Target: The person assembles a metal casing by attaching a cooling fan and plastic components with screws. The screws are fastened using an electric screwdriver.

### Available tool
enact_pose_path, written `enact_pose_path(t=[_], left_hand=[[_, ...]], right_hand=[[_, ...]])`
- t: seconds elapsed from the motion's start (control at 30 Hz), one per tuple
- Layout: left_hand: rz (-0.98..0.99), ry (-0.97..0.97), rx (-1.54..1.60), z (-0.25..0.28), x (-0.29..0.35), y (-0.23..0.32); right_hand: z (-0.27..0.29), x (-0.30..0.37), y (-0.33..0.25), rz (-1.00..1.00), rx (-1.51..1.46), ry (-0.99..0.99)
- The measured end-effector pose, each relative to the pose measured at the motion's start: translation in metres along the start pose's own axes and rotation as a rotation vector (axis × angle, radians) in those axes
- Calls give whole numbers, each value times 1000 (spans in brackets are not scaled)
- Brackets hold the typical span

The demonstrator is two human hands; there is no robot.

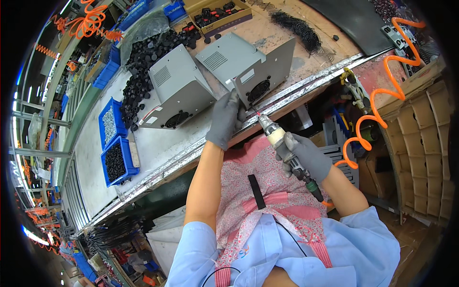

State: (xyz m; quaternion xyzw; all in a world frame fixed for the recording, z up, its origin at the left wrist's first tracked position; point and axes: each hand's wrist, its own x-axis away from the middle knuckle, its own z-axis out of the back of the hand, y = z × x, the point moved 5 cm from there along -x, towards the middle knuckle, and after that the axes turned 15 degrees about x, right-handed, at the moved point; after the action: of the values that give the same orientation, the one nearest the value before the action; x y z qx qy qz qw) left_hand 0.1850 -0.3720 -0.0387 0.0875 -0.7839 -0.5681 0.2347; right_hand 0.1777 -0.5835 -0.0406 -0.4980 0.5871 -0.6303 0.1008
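My gloved right hand [308,155] is wrapped around an air screwdriver [279,138]. Its thin bit points at the lower edge of a grey metal housing [232,57], close to the round black fan [258,90] in its near face. My gloved left hand [224,119] has its fingers closed at the near left corner of that housing; whether a small part is also between them is hidden. To the left stands a second grey housing [174,79], tilted in view, with its own fan and vent slots.
Black round caps [143,62] lie heaped behind the housings. Blue bins hold silver screws [109,124] and black screws [115,162]. Farther back are an open carton [217,19] and black springs [299,31]. An orange coiled hose [363,129] hangs at right beside cardboard dividers [420,148].
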Motion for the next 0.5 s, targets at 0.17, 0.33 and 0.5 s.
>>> enact_pose_path(t=[0.17, 0.33, 0.5], left_hand=[[189, -100, 214, 15, 4, -2], [202, 34, 766, 25, 25, -10], [230, -30, 853, 32, 37, -20]], right_hand=[[2, -1, 4, -13, 18, 36], [0, 18, 2, 41, 216, 49], [-8, 20, 10, 77, 265, 44]])
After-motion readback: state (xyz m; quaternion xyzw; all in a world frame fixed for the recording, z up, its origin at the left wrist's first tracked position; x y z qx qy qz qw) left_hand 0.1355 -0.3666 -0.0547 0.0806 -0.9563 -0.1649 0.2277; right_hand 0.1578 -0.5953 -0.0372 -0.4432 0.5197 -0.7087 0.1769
